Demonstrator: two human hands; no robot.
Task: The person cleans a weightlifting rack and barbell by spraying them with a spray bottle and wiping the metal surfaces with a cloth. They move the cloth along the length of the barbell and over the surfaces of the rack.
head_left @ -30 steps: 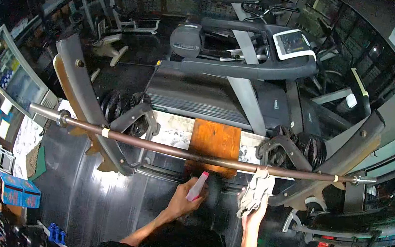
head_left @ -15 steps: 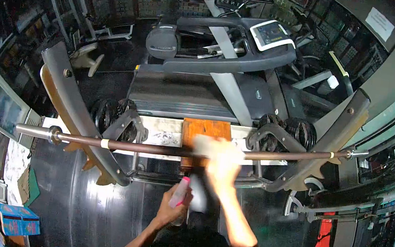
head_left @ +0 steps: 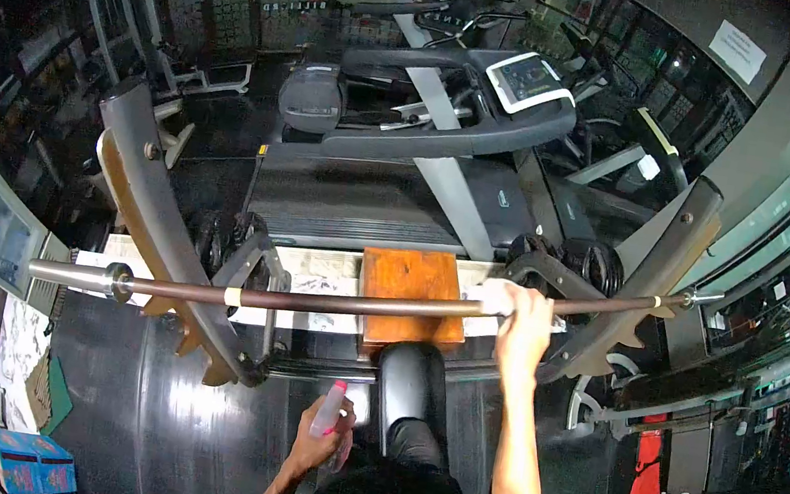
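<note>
A long brown barbell (head_left: 347, 303) rests across a bench-press rack (head_left: 164, 235). My right hand (head_left: 523, 322) is wrapped around the bar right of centre, pressing a white cloth (head_left: 497, 297) against it. My left hand (head_left: 318, 438) is low and close to my body, holding a clear spray bottle with a pink top (head_left: 328, 409). The black padded bench (head_left: 411, 386) runs between my arms toward an orange-brown wooden board (head_left: 409, 290) behind the bar.
Weight plates (head_left: 584, 264) hang on both rack sides. A treadmill (head_left: 433, 121) stands behind the rack, with more gym machines beyond. A blue box (head_left: 22, 459) and posters sit at the left. The floor is dark and glossy.
My right hand with the cloth slid left along the bar to the middle, then back right. My left hand lowered the spray bottle toward my body.
</note>
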